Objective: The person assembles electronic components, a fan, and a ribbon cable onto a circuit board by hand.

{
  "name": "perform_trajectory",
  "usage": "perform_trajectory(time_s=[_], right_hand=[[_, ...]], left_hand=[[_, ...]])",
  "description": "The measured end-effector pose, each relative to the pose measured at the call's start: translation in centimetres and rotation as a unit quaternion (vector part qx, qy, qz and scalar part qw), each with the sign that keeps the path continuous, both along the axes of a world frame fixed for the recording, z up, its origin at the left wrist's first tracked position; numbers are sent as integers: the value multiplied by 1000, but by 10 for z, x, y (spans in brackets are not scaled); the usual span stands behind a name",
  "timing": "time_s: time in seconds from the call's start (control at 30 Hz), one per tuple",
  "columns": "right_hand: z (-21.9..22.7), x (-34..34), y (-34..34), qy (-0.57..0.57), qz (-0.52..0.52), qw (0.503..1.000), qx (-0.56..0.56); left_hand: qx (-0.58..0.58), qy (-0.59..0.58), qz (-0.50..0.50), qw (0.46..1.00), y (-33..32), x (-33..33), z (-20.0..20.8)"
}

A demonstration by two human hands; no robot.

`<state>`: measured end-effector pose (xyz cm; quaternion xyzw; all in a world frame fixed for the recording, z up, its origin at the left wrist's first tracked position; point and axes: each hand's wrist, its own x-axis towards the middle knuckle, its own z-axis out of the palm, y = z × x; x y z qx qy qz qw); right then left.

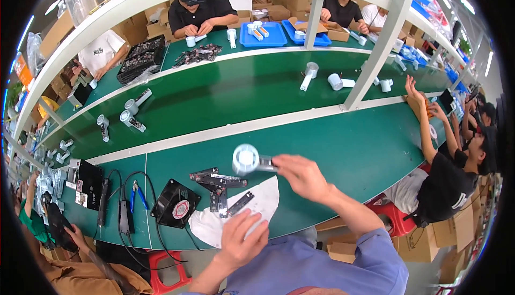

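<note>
My right hand point(304, 178) is closed round the handle of a pale blue, round-headed device point(245, 159), which looks like a handheld fan housing. It is held above the green bench, its head pointing left and slightly blurred. A dark strip shows along its handle. Lower down, my left hand point(242, 241) hovers over or rests on a white cloth point(266, 194), fingers apart and nothing visible in them. One dark circuit board strip point(240, 203) lies on the cloth just beyond its fingertips. Beside that is a loose pile of similar strips point(215, 181).
Left of the cloth sit a black square cooling fan point(176, 204), blue-handled pliers point(138, 195), cables and a black box-shaped unit point(86, 184). Similar housings point(132, 120) lie on the green strip beyond the white rail point(214, 132). A slanted white post point(382, 43) rises right. Co-workers sit around.
</note>
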<state>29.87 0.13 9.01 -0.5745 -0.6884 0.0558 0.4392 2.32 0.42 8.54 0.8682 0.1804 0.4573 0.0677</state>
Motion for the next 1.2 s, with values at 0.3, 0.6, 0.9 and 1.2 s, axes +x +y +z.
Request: perform_trajectory(time_s=[0.3,0.6,0.9,1.2], right_hand=[[-66,28,215,14,-156,988,-13],[-91,30,274,-6,-177,984,17],[-61,268,207,-216,-487,846,-31],[-93,341,188,-56,-550,821,-144]], left_hand=[[-157,118,-8,980,-13,-22,-70],[-166,133,32,977,-8,-8,-64],[-164,160,39,973,-12,-2,-68],[-273,114,48,954,-26,-11,-117]])
